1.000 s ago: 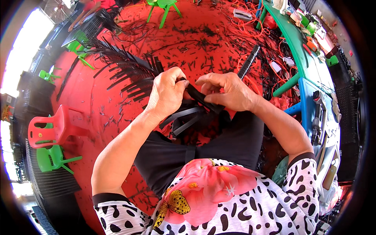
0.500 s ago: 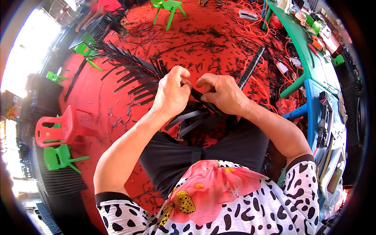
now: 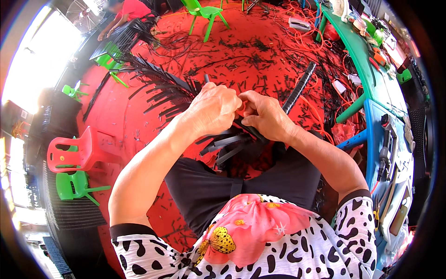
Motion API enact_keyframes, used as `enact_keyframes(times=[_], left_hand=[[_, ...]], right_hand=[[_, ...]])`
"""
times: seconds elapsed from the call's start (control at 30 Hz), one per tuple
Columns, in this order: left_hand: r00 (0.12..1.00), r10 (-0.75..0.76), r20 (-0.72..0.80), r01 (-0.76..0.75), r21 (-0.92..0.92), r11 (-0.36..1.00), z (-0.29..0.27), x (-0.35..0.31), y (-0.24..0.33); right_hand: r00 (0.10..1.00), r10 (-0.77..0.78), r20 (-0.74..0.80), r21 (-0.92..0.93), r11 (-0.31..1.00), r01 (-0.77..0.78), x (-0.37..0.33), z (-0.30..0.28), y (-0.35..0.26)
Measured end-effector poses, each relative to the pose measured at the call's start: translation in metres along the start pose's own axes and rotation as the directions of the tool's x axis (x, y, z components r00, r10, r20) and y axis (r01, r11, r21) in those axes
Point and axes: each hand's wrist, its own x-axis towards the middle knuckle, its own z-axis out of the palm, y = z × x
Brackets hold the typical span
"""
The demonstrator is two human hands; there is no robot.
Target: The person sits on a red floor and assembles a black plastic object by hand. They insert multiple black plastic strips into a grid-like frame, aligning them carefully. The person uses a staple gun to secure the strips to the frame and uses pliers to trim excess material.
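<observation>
The black strips [image 3: 223,143] spread before your lap; your right hand [image 3: 268,117] pinches them, your left hand [image 3: 213,108] curls over, grip hidden. Beyond: a wrapped black rod [image 3: 299,88], scrap-strewn red floor [image 3: 104,100], green table [image 3: 355,52] rightward.

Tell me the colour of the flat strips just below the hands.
The flat strips are black with a greyish sheen, seen best in the head view.

You wear black cloth trousers [image 3: 200,188] and a white, black-blotched top [image 3: 320,249] with black cuffs [image 3: 133,229] and a pink flower print [image 3: 260,223].
</observation>
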Motion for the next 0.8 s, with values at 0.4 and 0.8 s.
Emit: enact_keyframes(times=[0.4, 0.8], left_hand=[[0.978, 0.187, -0.091, -0.203, -0.211, 0.956, 0.028, 0.002, -0.025], [0.956, -0.141, 0.256, 0.249, -0.462, 0.851, 0.008, 0.013, -0.016]], right_hand=[[0.823, -0.539, -0.179, -0.529, 0.758, 0.381, -0.013, -0.025, 0.018], [0.768, -0.639, -0.027, -0.455, 0.693, 0.56, 0.007, -0.053, 0.073]])
